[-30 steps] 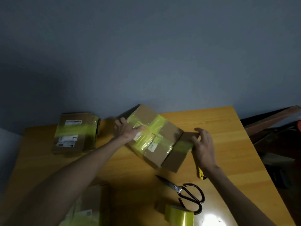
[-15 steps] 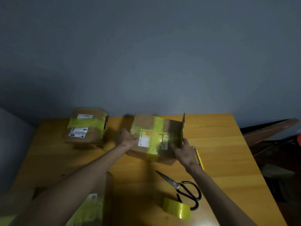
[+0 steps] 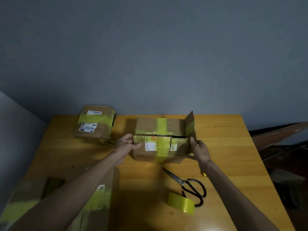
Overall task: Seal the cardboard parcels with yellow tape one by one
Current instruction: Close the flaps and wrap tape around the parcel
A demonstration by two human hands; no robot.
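Note:
A cardboard parcel [image 3: 150, 125] crossed with yellow tape stands in the middle of the wooden table [image 3: 225, 147]. Its near top flap lies almost flat, with a dark gap behind it, and its right flap [image 3: 190, 125] stands upright. My left hand [image 3: 125, 144] pinches the left corner of the near flap. My right hand [image 3: 199, 150] grips the parcel's right near corner, by the foot of the upright flap. A roll of yellow tape [image 3: 180, 203] lies near the table's front edge.
Black-handled scissors [image 3: 190, 186] lie beside the tape roll. A small yellow object [image 3: 204, 174] pokes out under my right forearm. A taped parcel [image 3: 95, 124] sits at the back left, another taped parcel [image 3: 98, 200] under my left forearm at the front left. Dark clutter lies right of the table.
The parcel was turned square to me and set flat on the table. Its right flap now stands up. Both hands shifted to the near flap's two corners.

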